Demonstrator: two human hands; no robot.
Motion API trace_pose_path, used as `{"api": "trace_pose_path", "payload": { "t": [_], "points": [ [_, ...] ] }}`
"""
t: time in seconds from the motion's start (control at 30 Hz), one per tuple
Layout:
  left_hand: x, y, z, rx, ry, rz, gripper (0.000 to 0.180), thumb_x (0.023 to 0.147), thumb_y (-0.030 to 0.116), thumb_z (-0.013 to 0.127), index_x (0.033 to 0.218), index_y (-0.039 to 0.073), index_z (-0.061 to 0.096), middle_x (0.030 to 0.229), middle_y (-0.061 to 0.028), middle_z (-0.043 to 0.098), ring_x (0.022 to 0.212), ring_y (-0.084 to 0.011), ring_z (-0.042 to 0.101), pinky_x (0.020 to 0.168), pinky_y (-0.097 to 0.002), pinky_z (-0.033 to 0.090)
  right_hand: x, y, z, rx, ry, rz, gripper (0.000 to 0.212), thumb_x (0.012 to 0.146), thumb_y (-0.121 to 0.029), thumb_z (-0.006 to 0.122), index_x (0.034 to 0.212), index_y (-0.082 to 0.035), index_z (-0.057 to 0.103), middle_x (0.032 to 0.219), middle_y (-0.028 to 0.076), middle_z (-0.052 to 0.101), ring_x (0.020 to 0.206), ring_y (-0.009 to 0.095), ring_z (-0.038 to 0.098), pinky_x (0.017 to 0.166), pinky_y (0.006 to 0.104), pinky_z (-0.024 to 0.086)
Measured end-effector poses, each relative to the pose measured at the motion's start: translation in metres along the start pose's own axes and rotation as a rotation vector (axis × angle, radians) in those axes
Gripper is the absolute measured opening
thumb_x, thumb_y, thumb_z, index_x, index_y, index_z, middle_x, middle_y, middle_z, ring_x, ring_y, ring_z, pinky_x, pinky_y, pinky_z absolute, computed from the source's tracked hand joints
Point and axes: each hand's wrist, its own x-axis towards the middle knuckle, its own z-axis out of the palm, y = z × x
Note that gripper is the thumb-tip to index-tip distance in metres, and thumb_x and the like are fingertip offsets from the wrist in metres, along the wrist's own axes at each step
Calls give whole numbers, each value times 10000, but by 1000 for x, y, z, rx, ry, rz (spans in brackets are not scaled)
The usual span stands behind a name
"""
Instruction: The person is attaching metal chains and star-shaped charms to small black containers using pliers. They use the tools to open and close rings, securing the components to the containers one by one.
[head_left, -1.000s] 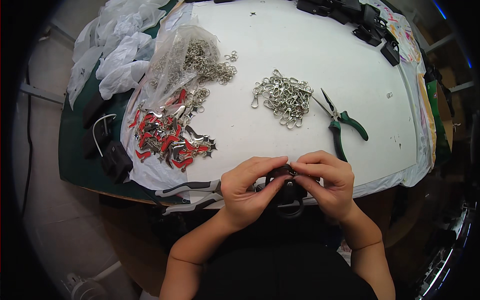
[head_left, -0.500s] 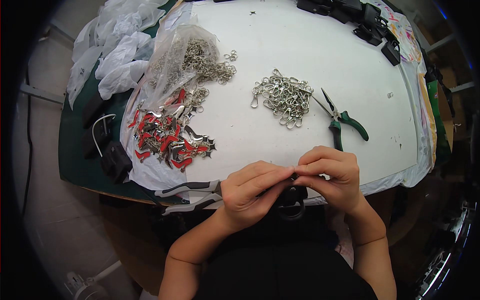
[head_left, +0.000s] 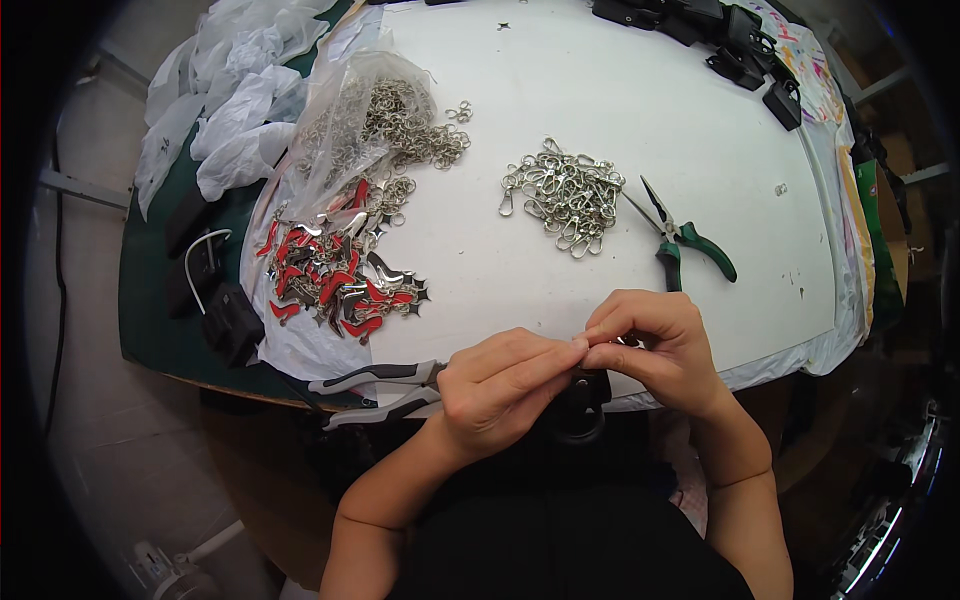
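My left hand [head_left: 503, 388] and my right hand [head_left: 655, 345] meet at the table's near edge, thumbs and fingertips pinched together. What sits between the fingertips is too small and too covered to name. Just beneath them shows a black boxy thing [head_left: 590, 390] with a rounded loop at its bottom; whether the fingers hold it is unclear. Grey-handled pliers [head_left: 375, 378] lie left of my left hand, which hides their head. Past my right hand lie green-handled long-nose pliers [head_left: 672, 232], jaws apart. Beyond my hands is a heap of silver swivel clasps [head_left: 570, 195].
Red and dark high-heel-shaped charms [head_left: 335, 280] are piled at the left. Behind them a clear plastic bag [head_left: 340, 130] spills metal rings and chain [head_left: 405, 125]. Black cases [head_left: 735, 60] sit at the far right corner, and white plastic bags [head_left: 240, 90] at the far left.
My right fingers have shifted slightly left and loosened their curl, opening a gap beside the thumb. The black thing beneath my hands has moved a little. The piles and pliers stay put.
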Motion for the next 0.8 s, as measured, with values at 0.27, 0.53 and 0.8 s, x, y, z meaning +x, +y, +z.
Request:
{"api": "trace_pose_path", "payload": {
  "t": [0.27, 0.53, 0.8],
  "points": [
    [-4, 17, -3, -246, 46, -343, 297, 721, -50, 814, 992, -33, 692, 869, -131, 728, 735, -227, 711, 663, -289, 571, -18, -26, 9, 4, 59, -8, 133, 841, 15, 729, 974, 7, 731, 871, 93, 690, 699, 110, 629, 599, 217, 465],
    [5, 24, -2, 28, 46, 25, 276, 700, -137, 730, 946, -24, 678, 909, -160, 719, 761, -266, 714, 673, -327, 593, -26, -37, 23, -365, 195, -186, 149, 803, 28, 754, 927, 11, 674, 879, 102, 664, 698, 157, 640, 571, 251, 503],
    [-9, 17, 1, 230, 44, 148, 321, 709, -70, 775, 1006, -32, 659, 962, -179, 710, 817, -295, 716, 740, -362, 616, -20, -34, 30, -625, 152, -224, 156, 811, 63, 687, 911, 3, 583, 838, 99, 595, 673, 225, 583, 564, 323, 477]
  ]
}}
